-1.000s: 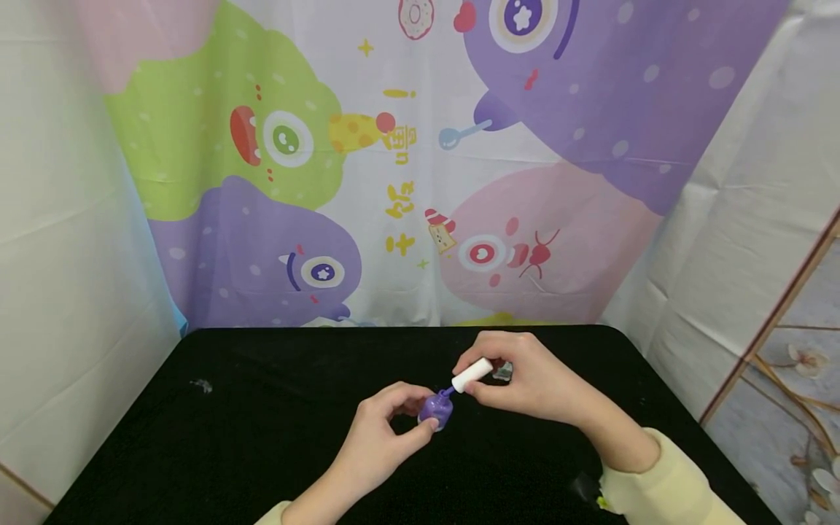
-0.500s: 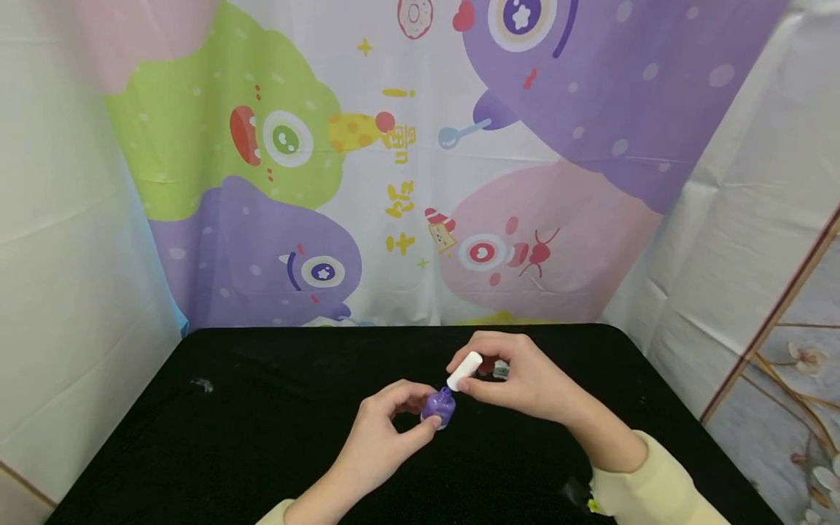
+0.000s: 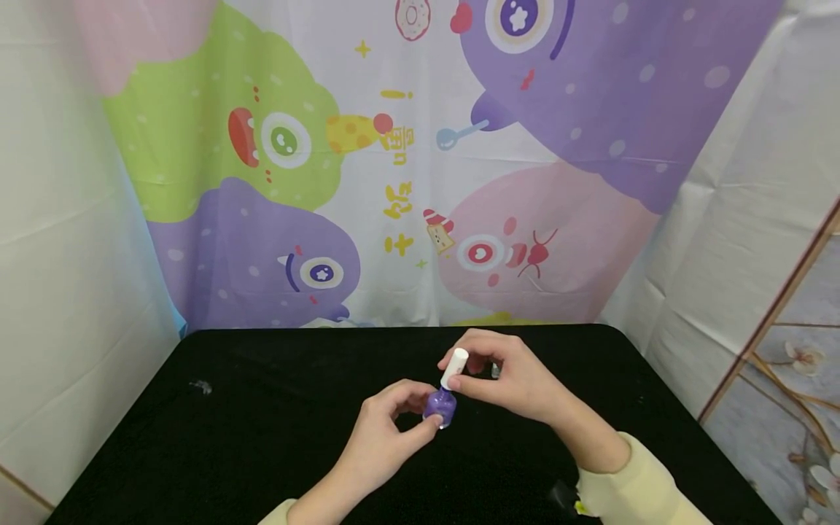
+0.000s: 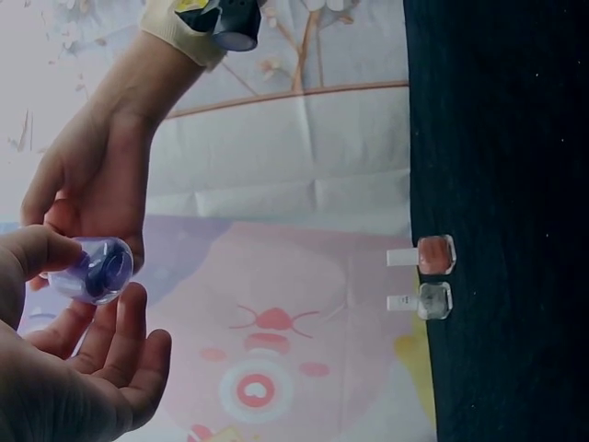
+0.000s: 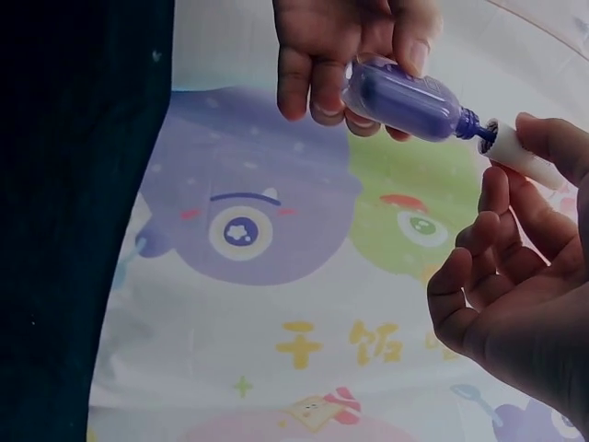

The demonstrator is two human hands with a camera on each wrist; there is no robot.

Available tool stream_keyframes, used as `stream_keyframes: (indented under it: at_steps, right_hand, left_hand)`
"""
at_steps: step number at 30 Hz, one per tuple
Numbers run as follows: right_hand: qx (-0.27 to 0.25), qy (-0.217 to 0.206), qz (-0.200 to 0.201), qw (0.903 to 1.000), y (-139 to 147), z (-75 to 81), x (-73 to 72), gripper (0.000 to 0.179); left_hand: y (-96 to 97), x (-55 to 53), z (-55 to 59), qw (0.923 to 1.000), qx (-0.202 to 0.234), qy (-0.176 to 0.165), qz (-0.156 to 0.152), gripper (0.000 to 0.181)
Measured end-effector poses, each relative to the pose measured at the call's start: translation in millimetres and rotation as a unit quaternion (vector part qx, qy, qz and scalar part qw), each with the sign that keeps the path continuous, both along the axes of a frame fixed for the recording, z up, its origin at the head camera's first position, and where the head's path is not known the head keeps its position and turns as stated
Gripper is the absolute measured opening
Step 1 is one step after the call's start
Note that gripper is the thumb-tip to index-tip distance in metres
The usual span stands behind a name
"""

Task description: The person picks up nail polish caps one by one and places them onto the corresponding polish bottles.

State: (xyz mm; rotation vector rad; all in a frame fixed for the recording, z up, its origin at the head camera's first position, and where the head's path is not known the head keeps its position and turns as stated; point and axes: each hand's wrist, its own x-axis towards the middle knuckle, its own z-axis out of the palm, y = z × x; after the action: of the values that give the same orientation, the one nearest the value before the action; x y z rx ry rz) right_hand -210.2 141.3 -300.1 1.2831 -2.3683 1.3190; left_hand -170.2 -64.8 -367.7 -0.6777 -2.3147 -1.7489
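My left hand [image 3: 387,426] pinches a small clear nail polish bottle [image 3: 440,408] of purple polish between thumb and fingers, above the black table. Between its thumb and fingers my right hand [image 3: 515,375] holds the white brush cap [image 3: 455,368], tilted just over the bottle's neck. In the right wrist view a purple-coated stem joins the cap [image 5: 520,155] to the mouth of the bottle [image 5: 405,99], and a short gap still shows between cap rim and neck. The left wrist view shows the bottle's base [image 4: 101,270] end-on, with the cap mostly hidden.
Two more nail polish bottles stand on the table behind my right hand, a reddish one [image 4: 435,255] and a clear glittery one [image 4: 434,301], both white-capped. A crumpled clear scrap [image 3: 202,386] lies at the left of the black table [image 3: 262,452]. A cartoon-printed curtain [image 3: 407,292] hangs behind.
My right hand has moved left and turned the cap more upright, lowering its brush further into the bottle. The left hand with the bottle has hardly moved.
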Motion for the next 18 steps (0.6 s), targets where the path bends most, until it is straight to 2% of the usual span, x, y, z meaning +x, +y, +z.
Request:
stream_keyframes:
  at_steps: [18]
  right_hand:
    - [-0.061, -0.045, 0.022, 0.9969, -8, -14.1, -2.8, 0.014]
  left_hand:
    - [1.4, -1.4, 1.4, 0.9998, 0.014, -0.008, 0.005, 0.021]
